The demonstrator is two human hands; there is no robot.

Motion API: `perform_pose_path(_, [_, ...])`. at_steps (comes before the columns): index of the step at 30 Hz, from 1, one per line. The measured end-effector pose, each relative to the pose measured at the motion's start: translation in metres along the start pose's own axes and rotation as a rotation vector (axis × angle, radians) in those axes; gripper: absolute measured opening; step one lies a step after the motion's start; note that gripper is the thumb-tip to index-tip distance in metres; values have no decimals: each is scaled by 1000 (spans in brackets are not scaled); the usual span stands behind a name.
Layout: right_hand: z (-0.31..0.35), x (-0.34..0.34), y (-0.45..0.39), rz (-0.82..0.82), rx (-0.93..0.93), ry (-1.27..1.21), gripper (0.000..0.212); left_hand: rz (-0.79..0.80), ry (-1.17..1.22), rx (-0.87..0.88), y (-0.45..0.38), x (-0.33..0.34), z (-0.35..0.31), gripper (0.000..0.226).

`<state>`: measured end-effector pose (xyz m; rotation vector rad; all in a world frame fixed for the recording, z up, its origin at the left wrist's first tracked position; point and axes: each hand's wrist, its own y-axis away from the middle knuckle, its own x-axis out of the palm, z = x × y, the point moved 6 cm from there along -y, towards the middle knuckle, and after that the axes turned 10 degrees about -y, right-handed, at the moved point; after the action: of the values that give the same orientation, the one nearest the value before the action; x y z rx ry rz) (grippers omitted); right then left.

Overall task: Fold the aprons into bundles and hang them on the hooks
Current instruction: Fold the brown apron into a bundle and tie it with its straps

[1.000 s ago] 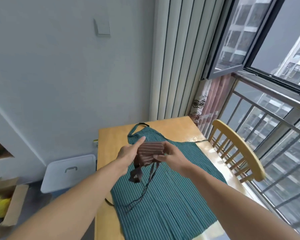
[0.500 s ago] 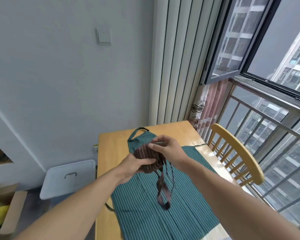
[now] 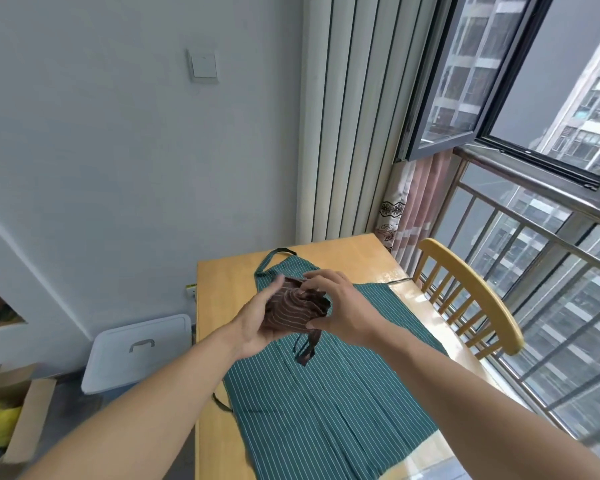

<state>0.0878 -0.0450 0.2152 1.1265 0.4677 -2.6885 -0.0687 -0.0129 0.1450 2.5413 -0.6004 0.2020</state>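
standing over the wooden table point(image 3: 219, 282), the person works a brown striped apron bundle point(image 3: 293, 308) held in the air above a green striped apron point(image 3: 326, 393) that lies spread flat on the tabletop. risk, as judged: the brown ties point(image 3: 305, 351) dangle loose below the bundle, and if the wrap is not drawn tight or tucked the roll could spring open, leaving no firm loop for a hook. the loose ends hang close over the green apron and may drag across it. no hook is visible from here, so the hanging point cannot be confirmed. left hand point(image 3: 257, 327): palm turned up beneath the bundle, fingers curled round its near side, thumb raised at the far edge, clasping it. right hand point(image 3: 340, 306): arched over the top from the right, fingertips pinching into the folds at the bundle's centre, gripping fabric. both forearms converge from the lower corners, elbows wide. a wooden chair point(image 3: 465, 292) stands just beside the table.
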Motion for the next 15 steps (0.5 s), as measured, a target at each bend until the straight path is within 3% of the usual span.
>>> perform_pose_path(4, [19, 0, 6, -78, -247, 256, 45, -65, -91, -35, -2, 4, -5, 31])
perform_pose_path(9, [26, 14, 19, 19, -333, 372, 45, -89, 6, -93, -2, 5, -9, 28])
perform_pose_path(15, [24, 14, 27, 16, -558, 561, 46, -87, 18, -158, -6, 6, -5, 31])
